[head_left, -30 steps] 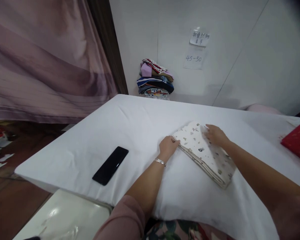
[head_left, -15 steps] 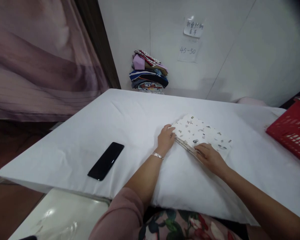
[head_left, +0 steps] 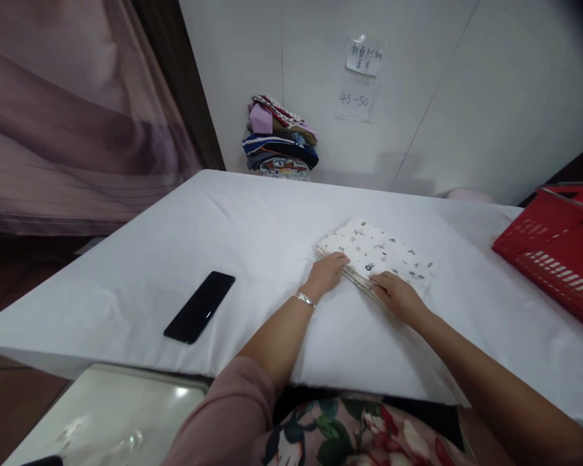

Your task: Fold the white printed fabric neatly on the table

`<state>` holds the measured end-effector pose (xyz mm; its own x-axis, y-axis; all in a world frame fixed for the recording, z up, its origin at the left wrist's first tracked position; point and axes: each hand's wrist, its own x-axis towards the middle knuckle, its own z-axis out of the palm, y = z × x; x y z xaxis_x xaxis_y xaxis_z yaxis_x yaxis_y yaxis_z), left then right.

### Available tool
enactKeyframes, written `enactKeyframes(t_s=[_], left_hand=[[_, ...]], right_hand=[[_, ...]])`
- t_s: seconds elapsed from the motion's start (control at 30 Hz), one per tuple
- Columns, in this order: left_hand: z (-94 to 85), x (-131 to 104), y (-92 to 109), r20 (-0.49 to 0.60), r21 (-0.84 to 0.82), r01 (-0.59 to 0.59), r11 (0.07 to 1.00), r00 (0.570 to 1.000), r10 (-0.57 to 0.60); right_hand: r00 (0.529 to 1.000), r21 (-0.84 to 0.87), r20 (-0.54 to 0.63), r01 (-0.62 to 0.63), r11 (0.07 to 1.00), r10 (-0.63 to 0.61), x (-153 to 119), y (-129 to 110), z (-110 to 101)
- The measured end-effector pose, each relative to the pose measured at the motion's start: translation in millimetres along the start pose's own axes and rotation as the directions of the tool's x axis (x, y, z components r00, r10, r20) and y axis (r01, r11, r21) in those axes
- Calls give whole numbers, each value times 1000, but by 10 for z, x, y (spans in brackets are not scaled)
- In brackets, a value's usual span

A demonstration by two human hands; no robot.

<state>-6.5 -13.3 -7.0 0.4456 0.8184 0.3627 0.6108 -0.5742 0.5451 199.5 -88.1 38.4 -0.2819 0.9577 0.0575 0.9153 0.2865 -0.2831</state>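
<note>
A folded white cloth (head_left: 376, 249) with small grey and brown prints lies on the white-covered table (head_left: 252, 226). Its layered edge faces me. My left hand (head_left: 328, 272), with a silver bracelet at the wrist, is closed on the middle of that edge, fingertips on top. Farther right along the same edge, my right hand (head_left: 397, 294) grips the cloth with bent fingers, thumb side hidden beneath.
A black phone (head_left: 199, 307) lies left of my arms. At the right edge stands a red basket (head_left: 563, 252). Folded fabrics (head_left: 280, 139) are stacked behind the table by the wall. A pale glossy surface (head_left: 111, 408) is at lower left.
My left hand has moved from the cloth's left corner along the edge toward my right hand, uncovering the corner. The view has shifted slightly to the right.
</note>
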Motion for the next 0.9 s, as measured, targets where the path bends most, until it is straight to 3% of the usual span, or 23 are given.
enactKeyframes(t_s=[0.17, 0.27, 0.4, 0.63, 0.8, 0.9], left_hand=[[-4, 4, 13, 11, 22, -11, 1000, 1000, 11], [-11, 10, 16, 20, 25, -17, 1000, 1000, 17], [-29, 16, 15, 16, 39, -28, 999, 1000, 27], [-53, 5, 15, 34, 31, 24, 999, 999, -25], [-91, -8, 37, 37, 29, 49, 998, 998, -50], [-147, -11, 117, -40, 88, 48, 995, 998, -45]], right_hand=[[1000, -178, 29, 1, 984, 4, 2, -56, 14], [1000, -149, 28, -2, 989, 6, 1, -62, 5], [998, -108, -44, 46, 993, -51, -41, -46, 59], [961, -320, -182, 142, 937, -208, -168, -52, 314], [968, -362, -179, 102, 927, -176, -195, -87, 354], [978, -347, -153, 84, 934, -145, -190, -119, 342]])
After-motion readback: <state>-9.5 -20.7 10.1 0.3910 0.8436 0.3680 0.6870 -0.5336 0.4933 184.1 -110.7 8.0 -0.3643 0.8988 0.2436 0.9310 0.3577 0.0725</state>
